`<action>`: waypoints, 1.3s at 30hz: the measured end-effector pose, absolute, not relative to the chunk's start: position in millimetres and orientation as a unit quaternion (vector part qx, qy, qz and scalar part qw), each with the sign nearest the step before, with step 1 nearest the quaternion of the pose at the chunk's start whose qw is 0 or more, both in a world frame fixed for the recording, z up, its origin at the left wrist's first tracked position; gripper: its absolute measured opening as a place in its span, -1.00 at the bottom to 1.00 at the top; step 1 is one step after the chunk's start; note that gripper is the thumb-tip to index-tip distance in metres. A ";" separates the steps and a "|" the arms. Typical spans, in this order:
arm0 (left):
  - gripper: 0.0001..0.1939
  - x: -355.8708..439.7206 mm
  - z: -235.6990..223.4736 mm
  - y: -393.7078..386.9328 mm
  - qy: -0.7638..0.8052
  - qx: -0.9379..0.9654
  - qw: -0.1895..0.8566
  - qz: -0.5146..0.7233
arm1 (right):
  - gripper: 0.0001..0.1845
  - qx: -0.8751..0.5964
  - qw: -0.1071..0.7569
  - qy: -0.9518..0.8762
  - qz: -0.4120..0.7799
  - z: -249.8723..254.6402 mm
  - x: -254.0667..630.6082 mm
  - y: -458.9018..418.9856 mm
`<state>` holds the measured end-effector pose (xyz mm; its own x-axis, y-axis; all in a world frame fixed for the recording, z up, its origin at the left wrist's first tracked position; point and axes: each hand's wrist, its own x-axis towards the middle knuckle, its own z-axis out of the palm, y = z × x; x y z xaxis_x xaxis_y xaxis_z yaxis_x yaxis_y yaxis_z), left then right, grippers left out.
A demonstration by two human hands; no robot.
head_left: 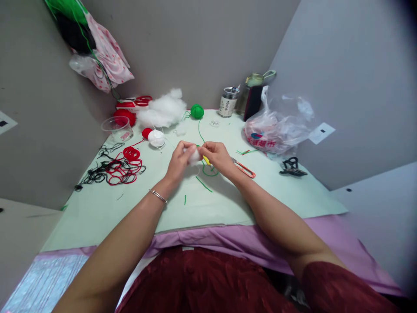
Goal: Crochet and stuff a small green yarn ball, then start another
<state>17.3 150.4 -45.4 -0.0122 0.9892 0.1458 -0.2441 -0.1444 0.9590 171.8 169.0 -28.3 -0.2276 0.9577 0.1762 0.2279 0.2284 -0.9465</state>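
Observation:
In the middle of the table my left hand [180,160] pinches a small white, soft-looking piece [194,157] with a bit of green at its top. My right hand [215,155] is closed at the other side of this piece, fingertips touching it. Below the right fingers shows a yellow object [206,160]; whether it is held or lies on the table I cannot tell. Green yarn loops under the hands and runs back to a green yarn ball [197,111]. Orange-handled thread snips [244,168] lie beside my right wrist.
White stuffing [163,109], a white yarn ball [156,138] and a clear cup [117,129] stand back left. Tangled red and black yarn [114,170] lies left. A plastic bag [276,130], pen tin [228,102] and black hair claw [292,166] are right. Walls enclose the table.

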 end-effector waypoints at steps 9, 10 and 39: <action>-0.71 6.0 -39.7 157.6 0.355 0.426 0.633 0.540 | -0.52 -0.436 0.445 -0.650 0.436 -24.0 174.3 169.2; -0.69 6.0 -40.6 158.1 0.357 0.423 0.634 0.539 | -0.51 -0.435 0.443 -0.650 0.438 -24.0 174.7 169.4; -0.73 13.6 -51.7 158.0 0.423 0.488 0.481 0.594 | -0.79 -0.435 0.384 -0.740 0.341 -22.3 174.6 161.9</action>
